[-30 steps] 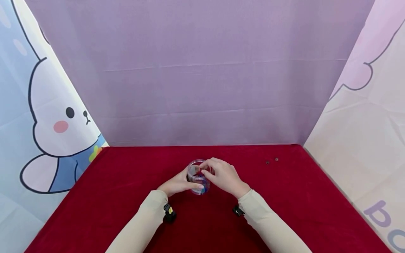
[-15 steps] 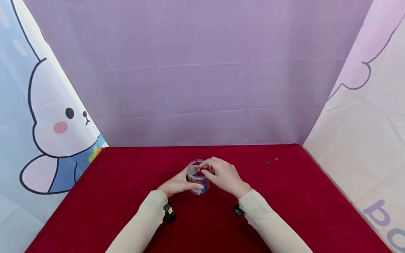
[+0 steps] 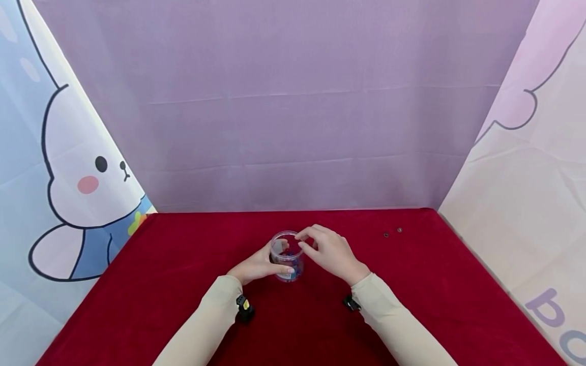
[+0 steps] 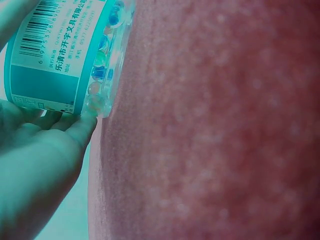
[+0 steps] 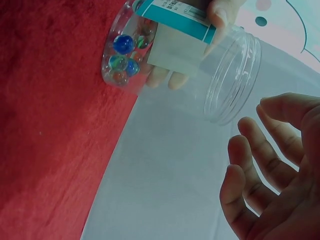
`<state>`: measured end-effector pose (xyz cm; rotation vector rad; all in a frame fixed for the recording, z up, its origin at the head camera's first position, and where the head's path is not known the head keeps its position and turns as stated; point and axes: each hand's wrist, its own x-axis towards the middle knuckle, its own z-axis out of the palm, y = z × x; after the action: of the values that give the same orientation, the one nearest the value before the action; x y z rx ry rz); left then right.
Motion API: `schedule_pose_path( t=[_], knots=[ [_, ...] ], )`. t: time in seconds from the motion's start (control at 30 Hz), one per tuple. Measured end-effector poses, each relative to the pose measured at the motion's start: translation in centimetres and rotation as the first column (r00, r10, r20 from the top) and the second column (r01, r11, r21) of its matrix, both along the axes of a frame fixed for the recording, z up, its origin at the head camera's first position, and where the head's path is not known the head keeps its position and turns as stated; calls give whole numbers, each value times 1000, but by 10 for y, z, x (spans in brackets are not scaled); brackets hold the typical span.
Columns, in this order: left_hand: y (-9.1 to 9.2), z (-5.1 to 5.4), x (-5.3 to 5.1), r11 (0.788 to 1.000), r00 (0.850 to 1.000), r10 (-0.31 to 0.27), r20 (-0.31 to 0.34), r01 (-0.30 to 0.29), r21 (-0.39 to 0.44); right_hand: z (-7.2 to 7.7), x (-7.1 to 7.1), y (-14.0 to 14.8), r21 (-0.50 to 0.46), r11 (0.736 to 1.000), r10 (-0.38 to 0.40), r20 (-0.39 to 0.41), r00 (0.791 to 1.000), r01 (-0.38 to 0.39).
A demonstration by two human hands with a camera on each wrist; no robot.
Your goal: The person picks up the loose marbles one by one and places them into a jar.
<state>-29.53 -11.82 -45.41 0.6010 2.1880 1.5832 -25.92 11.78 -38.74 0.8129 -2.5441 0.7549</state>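
Note:
A clear plastic jar [image 3: 297, 264] with a teal and white label [image 4: 45, 82] stands upright on the red cloth. My left hand [image 3: 257, 265] grips it round the side, thumb in front and fingers behind. Glass marbles [image 5: 123, 44], blue, green and orange ones among them, lie at its bottom. Just right of the jar's open rim hovers my right hand [image 3: 332, 253], its fingers loosely bent and apart from the rim. Nothing shows between those fingers in the right wrist view.
Two small dark round things [image 3: 386, 235] lie on the red cloth [image 3: 183, 264] at the far right. A purple curtain [image 3: 293, 127] hangs behind the table. Printed cloths [image 3: 87, 168] flank it on both sides.
My right hand has drawn out of the jar's mouth, up and to the right. The left hand and the jar have stayed in place.

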Motion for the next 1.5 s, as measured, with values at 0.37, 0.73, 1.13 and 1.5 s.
schedule_pose_path(
  t=[0.37,0.73,1.13,1.5],
  knots=[
    [-1,0,-2,1000,1000,-18,0,18,20,0,-2,14,8,999,-36,-21,999,36],
    [0,2,0,1000,1000,-18,-4,18,10,-4,-2,35,35,996,-84,10,996,84],
    [0,2,0,1000,1000,-26,-17,26,-1,-10,-3,67,35,990,-141,52,989,139],
    [0,4,1,1000,1000,-13,-5,13,-9,-11,-3,96,51,977,-210,85,974,207]
  ],
)
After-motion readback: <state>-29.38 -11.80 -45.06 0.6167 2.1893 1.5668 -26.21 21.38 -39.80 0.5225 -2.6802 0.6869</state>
